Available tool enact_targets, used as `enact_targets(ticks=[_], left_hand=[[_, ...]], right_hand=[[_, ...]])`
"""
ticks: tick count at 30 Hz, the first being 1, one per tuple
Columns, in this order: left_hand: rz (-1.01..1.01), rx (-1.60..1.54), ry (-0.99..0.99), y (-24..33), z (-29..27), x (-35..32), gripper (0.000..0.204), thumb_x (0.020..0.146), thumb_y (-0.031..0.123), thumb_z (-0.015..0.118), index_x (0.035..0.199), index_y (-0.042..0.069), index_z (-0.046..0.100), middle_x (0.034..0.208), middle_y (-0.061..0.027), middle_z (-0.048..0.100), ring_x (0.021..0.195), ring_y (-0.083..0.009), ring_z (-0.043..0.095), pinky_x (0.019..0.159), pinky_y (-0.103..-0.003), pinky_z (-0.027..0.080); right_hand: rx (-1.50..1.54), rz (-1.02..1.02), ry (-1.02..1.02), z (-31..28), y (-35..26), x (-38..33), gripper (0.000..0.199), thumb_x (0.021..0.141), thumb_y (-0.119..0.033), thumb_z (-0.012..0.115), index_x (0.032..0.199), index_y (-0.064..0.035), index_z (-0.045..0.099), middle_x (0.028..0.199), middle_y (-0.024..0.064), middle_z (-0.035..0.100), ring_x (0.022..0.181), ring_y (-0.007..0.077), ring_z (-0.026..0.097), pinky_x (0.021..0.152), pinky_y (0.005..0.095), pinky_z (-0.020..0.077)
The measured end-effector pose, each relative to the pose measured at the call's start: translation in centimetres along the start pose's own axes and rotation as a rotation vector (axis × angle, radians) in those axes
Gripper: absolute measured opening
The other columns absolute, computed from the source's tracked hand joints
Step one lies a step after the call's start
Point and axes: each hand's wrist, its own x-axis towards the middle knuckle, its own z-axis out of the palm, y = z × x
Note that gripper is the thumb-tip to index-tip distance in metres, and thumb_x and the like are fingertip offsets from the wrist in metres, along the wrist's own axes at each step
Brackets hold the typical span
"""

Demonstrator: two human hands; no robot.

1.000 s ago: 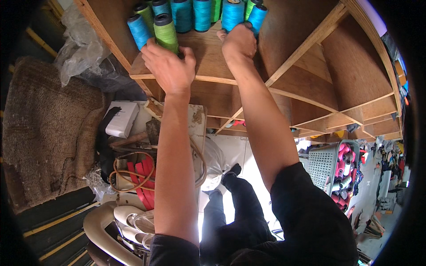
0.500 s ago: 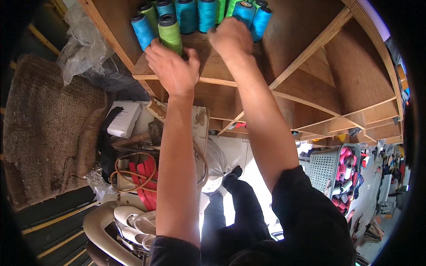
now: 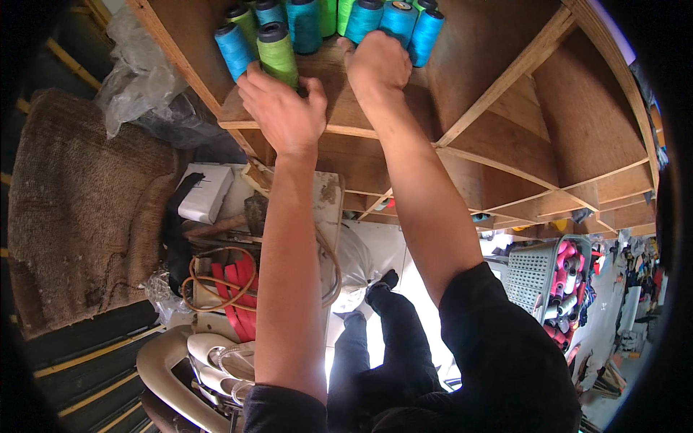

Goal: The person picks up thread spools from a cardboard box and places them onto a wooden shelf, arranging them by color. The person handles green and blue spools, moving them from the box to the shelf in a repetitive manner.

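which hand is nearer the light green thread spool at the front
Left. The left hand touches the light green spool at its base; the right hand is off to its right, by the blue spools.

Bare forearms, bare left hand (image 3: 283, 115) and right hand (image 3: 377, 63). Short black sleeves. Dark trousers, black shoes below.

On the brown wooden shelf (image 3: 346, 115) stand a lime-green thread cone (image 3: 278, 54), a blue thread cone (image 3: 234, 49) left of it, and teal thread cones (image 3: 379, 22) right. Below the shelf, pink spools (image 3: 567, 278) fill a grey basket (image 3: 530, 270).
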Motion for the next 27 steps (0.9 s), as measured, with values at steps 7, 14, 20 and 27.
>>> enact_targets(ticks=[7,14,20,27], left_hand=[[0.009,0.004,0.028,0.2,-0.2,0.0,0.068,0.071,0.018,0.066,0.126,-0.013,0.039,0.113,-0.0269,0.044,0.105,-0.0450,0.046,0.094,-0.052,0.039],[-0.008,-0.010,0.008,0.4,-0.2,0.1,0.067,0.072,0.017,0.065,0.125,-0.013,0.038,0.112,-0.0272,0.044,0.107,-0.0450,0.045,0.094,-0.053,0.038],[-0.005,0.001,0.025,0.2,-0.4,0.1,0.068,0.072,0.017,0.066,0.126,-0.013,0.037,0.111,-0.0268,0.043,0.106,-0.0449,0.044,0.094,-0.053,0.037],[-0.102,0.130,0.058,0.7,-0.3,-0.4,0.070,0.072,0.022,0.067,0.127,-0.011,0.039,0.115,-0.0253,0.044,0.109,-0.0427,0.045,0.093,-0.051,0.036]], right_hand=[[0.095,-0.127,-0.109,1.7,-0.8,-0.8,0.041,0.084,-0.042,0.076,0.093,-0.0013,0.075,0.093,0.0223,0.073,0.093,0.0390,0.071,0.082,0.0467,0.0573],[0.090,-0.226,-0.149,2.9,-3.0,0.9,0.034,0.082,-0.037,0.078,0.092,-0.0039,0.077,0.095,0.0198,0.074,0.095,0.0348,0.072,0.084,0.0443,0.0575],[0.042,-0.220,-0.095,2.0,-3.1,0.0,0.030,0.081,-0.033,0.077,0.092,-0.0054,0.077,0.095,0.0179,0.074,0.096,0.0337,0.072,0.083,0.0432,0.0577],[-0.034,-0.161,-0.055,3.1,-2.6,0.0,0.020,0.081,-0.023,0.075,0.093,-0.0076,0.078,0.097,0.0162,0.075,0.098,0.0309,0.073,0.082,0.0408,0.0584]])
